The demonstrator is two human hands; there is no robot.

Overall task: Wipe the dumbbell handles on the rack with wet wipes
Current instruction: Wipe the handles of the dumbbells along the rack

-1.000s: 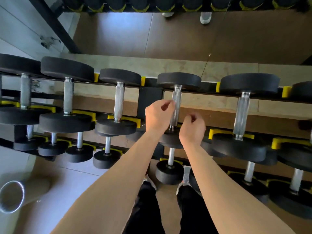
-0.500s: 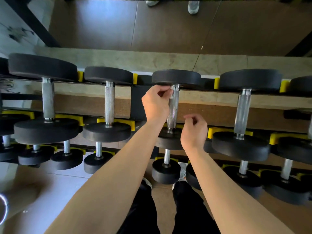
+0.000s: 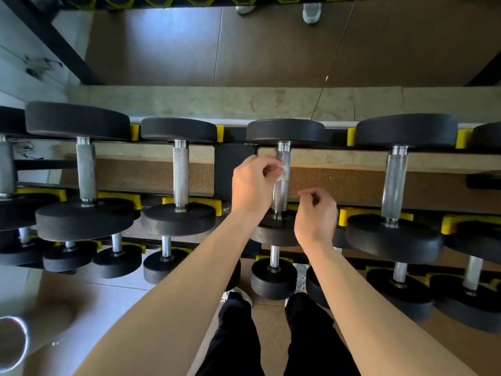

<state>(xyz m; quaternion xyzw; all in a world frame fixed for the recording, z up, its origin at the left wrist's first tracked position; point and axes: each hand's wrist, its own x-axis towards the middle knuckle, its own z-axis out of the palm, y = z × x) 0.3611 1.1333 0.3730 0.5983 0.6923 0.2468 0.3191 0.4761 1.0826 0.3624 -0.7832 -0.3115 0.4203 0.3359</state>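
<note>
The left hand (image 3: 253, 185) is pinching a small white wet wipe (image 3: 282, 169) between thumb and fingers (image 3: 269, 165) and pressing it against the upper part of the knurled handle (image 3: 280, 195) of the centre dumbbell, which is lying across the top tier of the rack (image 3: 235, 164). The right hand (image 3: 315, 215) is hovering just beside the lower part of the handle. Its fingers are curled in and are apparently gripping nothing, though the palm side is hidden.

Step in hand, as judged: wiping this handle. For a good result:
- Wrap the wipe around the bar, not against one side only.
- Draw it from end to end.
- Turn the grip to reach the far side.
- Steady the near head (image 3: 271, 234) with the free hand.
</note>
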